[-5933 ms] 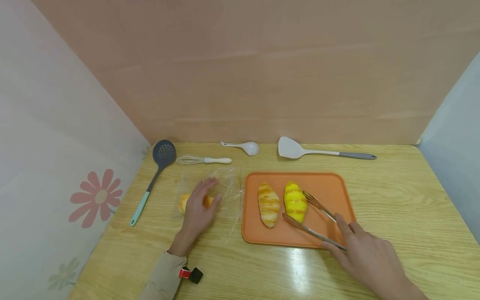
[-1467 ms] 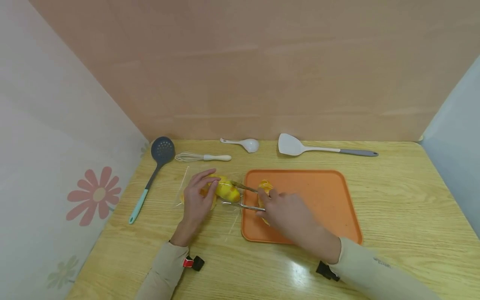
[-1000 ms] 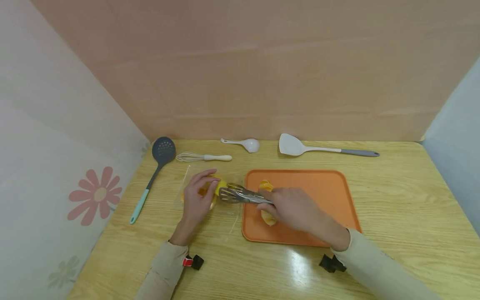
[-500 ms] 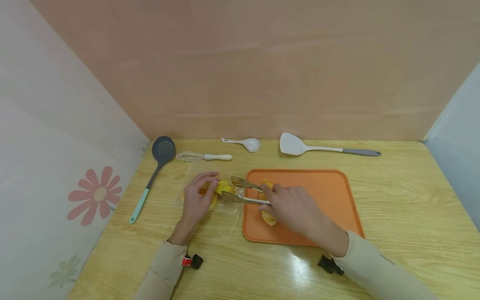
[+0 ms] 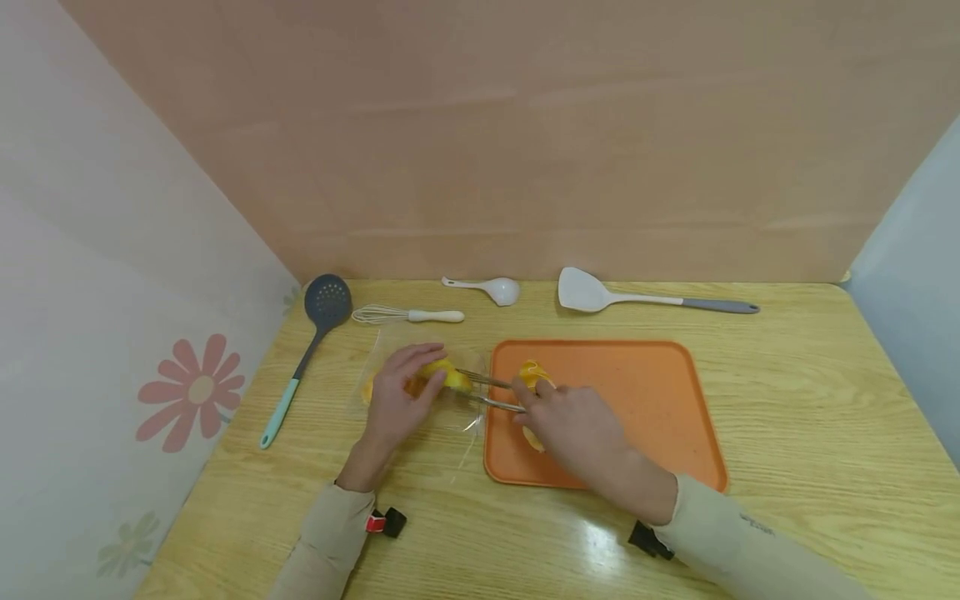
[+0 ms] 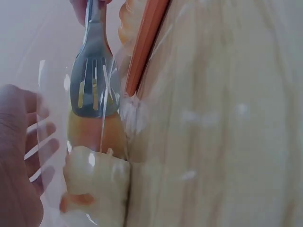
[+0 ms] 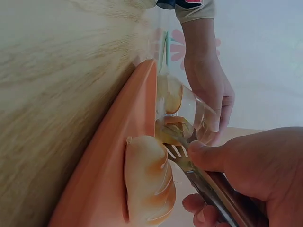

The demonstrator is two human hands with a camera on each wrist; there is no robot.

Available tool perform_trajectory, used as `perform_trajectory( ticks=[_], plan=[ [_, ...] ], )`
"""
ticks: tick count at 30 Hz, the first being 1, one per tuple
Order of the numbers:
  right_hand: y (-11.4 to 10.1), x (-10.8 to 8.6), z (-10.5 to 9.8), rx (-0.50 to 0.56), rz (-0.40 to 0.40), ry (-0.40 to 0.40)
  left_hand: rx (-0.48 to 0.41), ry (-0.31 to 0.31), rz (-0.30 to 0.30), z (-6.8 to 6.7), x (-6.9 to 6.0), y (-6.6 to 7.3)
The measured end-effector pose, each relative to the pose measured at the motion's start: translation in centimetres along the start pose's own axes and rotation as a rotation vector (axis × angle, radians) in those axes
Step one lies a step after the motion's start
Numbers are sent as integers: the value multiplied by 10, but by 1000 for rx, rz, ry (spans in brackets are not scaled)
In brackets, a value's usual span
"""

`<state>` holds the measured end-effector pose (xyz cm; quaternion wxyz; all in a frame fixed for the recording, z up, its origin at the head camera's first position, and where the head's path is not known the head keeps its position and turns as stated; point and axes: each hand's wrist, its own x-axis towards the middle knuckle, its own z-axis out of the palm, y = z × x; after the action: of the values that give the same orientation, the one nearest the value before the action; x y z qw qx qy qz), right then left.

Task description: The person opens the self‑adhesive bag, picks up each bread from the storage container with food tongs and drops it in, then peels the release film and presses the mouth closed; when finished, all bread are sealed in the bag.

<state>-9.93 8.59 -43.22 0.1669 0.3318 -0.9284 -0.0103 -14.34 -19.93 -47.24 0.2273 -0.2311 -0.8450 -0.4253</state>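
My left hand arches over a clear plastic bag, fingers and thumb spread apart. In the left wrist view its fingers show through the film and appear to touch it. In the bag lies a golden bread roll, partly under my hand. A yellow bread roll reaches in at the bag's right end, close to my left thumb. My right hand grips metal tongs, whose slotted tips are at the yellow roll. A drizzled bread roll stays on the orange tray, partly hidden by my right hand.
Behind the bag lie a whisk and a white ladle. A slotted skimmer is at the left, and a white spatula lies behind the tray. Walls border the table at the back and sides.
The yellow roll has left the tray for the bag, carried by the tongs in my right hand. Since half a second ago the tongs have moved slightly left, against the roll. My left hand stays put.
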Motion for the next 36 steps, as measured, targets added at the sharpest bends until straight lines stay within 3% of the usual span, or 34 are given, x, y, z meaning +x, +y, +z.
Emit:
perform_trajectory(
  ticks=[5, 17, 28, 36],
  plan=[
    [3, -3, 1, 40, 5, 17, 48, -58, 63, 2, 2, 2],
    [-3, 14, 7, 39, -12, 120, -94, -60, 76, 7, 3, 22],
    [-10, 25, 17, 34, 0, 186, -134, 37, 34, 6, 4, 11],
    [-11, 24, 19, 57, -1, 156, -136, 10, 10, 3, 2, 10]
  ],
)
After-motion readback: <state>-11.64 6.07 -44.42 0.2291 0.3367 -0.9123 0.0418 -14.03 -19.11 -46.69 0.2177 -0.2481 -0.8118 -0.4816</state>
